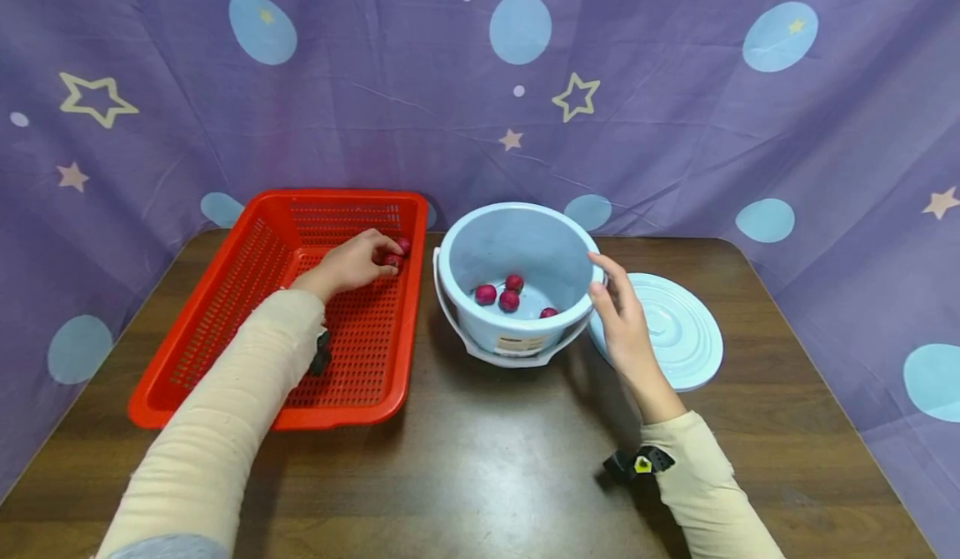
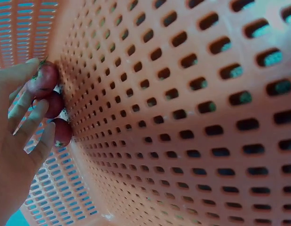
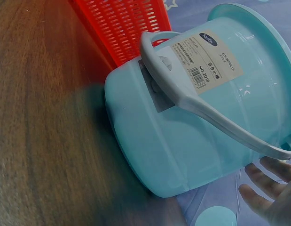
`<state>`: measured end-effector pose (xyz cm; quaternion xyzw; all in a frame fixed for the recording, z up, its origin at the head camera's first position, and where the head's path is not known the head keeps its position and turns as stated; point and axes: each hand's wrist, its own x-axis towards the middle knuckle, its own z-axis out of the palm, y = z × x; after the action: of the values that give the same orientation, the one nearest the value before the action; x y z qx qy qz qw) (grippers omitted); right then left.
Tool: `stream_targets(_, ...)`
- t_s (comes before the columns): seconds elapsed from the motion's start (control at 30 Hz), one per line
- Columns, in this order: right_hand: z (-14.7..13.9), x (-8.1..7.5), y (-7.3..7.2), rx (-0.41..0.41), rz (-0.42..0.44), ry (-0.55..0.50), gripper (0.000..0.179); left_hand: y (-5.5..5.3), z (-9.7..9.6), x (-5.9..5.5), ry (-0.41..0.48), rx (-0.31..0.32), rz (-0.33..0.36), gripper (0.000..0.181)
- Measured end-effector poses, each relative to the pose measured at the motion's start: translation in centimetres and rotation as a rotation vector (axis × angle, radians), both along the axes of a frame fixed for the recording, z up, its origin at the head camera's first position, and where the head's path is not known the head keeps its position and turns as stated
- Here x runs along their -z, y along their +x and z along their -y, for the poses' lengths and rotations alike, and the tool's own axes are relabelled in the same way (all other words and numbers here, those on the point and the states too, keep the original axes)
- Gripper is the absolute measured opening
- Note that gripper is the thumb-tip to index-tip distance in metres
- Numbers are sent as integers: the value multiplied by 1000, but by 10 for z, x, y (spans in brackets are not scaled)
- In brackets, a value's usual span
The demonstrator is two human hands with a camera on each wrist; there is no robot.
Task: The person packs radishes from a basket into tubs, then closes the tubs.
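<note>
My left hand (image 1: 352,263) reaches into the red basket (image 1: 408,359) by its right wall. Thumb and fingers curl round a small red radish (image 2: 43,80); two more radishes (image 2: 62,133) lie against the fingers in the left wrist view. At the light-blue bucket (image 1: 487,338), my right hand (image 1: 624,321) touches the right side of the rim with fairly straight fingers. Several radishes (image 1: 509,301) lie on the bucket's floor. The bucket's pale handle (image 3: 216,120) hangs down over its labelled front.
A light-blue round lid (image 1: 686,334) lies on the brown wooden table (image 1: 480,459), right of the bucket and partly behind my right hand. Behind the table hangs a purple curtain (image 1: 405,109) with stars and dots. Basket and bucket stand side by side.
</note>
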<state>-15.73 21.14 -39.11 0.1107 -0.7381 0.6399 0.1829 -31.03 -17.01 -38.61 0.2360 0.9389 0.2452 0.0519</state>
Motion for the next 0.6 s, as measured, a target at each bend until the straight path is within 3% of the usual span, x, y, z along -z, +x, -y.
stream_targets(0.3,0,1,0,-8,-6,-3,41,0,-1,4,-118,-25,-15,35)
stream_targets(0.6,-1,0,-1,-9,-20,0,41,-1,-2,3,-148,-48,-38,33)
